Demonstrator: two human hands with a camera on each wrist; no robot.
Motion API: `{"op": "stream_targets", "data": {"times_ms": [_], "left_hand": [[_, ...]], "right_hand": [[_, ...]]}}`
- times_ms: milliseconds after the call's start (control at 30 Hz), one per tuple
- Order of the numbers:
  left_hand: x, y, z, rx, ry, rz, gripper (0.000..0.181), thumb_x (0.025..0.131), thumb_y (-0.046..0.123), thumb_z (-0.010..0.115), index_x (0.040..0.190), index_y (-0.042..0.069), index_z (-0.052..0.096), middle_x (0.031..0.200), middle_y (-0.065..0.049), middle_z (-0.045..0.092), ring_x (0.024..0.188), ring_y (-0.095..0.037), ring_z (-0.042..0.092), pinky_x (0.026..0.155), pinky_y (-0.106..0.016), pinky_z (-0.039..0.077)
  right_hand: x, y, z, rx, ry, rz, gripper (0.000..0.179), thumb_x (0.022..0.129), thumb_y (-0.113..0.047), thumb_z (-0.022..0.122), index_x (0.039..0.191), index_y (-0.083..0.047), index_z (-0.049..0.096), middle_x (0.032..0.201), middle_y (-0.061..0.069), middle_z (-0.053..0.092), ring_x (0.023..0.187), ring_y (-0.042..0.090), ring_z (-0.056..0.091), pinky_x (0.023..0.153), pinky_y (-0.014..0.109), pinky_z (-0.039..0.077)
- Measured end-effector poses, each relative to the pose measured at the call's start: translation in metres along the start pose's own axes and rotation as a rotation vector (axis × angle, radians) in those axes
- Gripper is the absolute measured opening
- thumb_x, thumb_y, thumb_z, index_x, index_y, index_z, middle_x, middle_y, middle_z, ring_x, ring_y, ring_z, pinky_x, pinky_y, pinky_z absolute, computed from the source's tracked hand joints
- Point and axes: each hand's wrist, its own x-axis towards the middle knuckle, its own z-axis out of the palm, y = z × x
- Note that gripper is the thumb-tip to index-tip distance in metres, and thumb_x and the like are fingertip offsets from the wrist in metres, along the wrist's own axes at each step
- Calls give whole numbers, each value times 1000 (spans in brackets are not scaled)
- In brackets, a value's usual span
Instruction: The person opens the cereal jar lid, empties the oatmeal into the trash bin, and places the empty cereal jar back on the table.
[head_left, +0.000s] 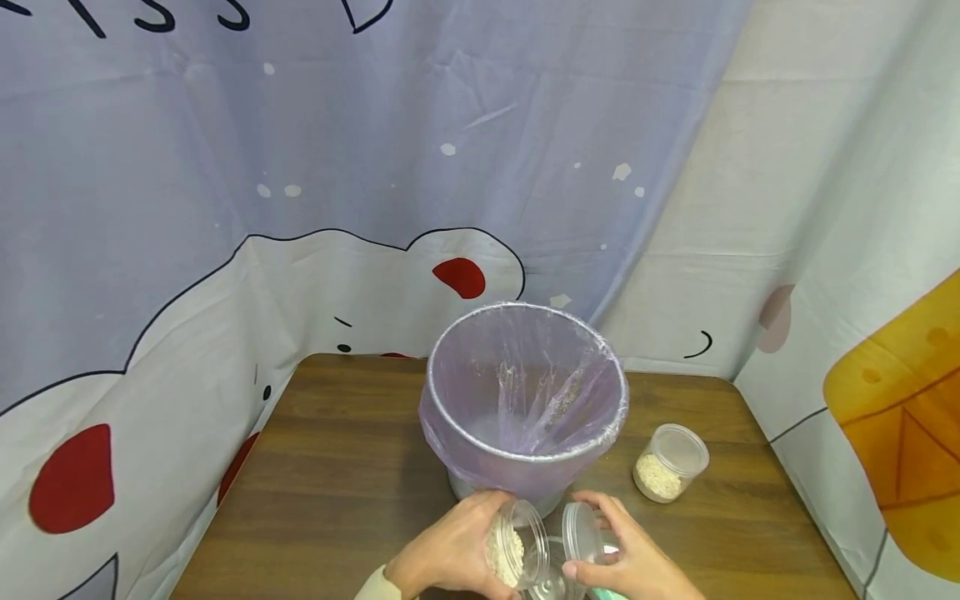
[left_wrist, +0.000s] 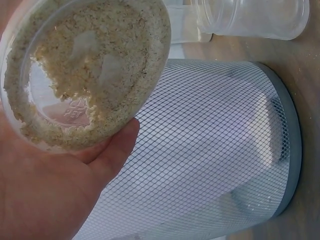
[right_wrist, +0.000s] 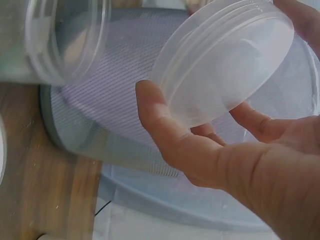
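Note:
My left hand (head_left: 457, 542) grips a clear plastic jar (left_wrist: 100, 65) partly filled with pale, coarse flakes. The jar is tilted, its uncovered mouth facing right in the head view. My right hand (head_left: 637, 554) holds a translucent screw lid (right_wrist: 235, 70) by its edge, close beside that mouth but apart from it. Below and between the hands stands another clear jar (head_left: 553, 575), partly hidden by them; part of a jar (right_wrist: 70, 45) also shows in the right wrist view. Both hands are just in front of a mesh bin (left_wrist: 210, 150).
A thin purple bag (head_left: 480, 467) lines the bin and folds over its rim. Right of the bin, a lidded jar (head_left: 670, 462) of pale flakes stands on the brown wooden table (head_left: 337, 467). A printed curtain (head_left: 337, 150) hangs behind the table and along its sides.

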Motion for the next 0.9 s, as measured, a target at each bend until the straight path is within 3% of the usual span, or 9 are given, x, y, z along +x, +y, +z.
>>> {"op": "stream_targets", "data": {"times_ms": [233,467,633,900], "left_hand": [[-3,3,-7,29,-10,-7,99,51,57,79,131,13,41,123,6,50,114,-11,47,96,-30,42],[-4,8,-10,76,16,28,91,50,58,79,121,13,46,112,4,54,105,-8,49,91,-25,44],[-2,11,-15,54,30,25,91,50,55,81,123,14,45,113,5,54,106,-8,48,91,-25,44],[1,14,-21,70,35,41,96,50,57,80,127,13,42,118,5,52,108,-9,48,93,-27,43]], "right_hand": [[-4,9,-9,-24,57,66,70,76,-28,73,135,-23,35,136,17,29,121,50,28,76,49,50],[-7,25,-21,-200,150,71,70,73,-33,75,132,-20,40,129,20,38,116,46,39,78,59,44],[-5,40,-28,-322,228,72,75,69,-36,77,131,-13,41,126,22,40,112,41,45,82,59,43],[-2,61,-33,-359,255,143,80,67,-39,78,131,-10,40,130,28,33,113,45,44,83,60,42]]}}
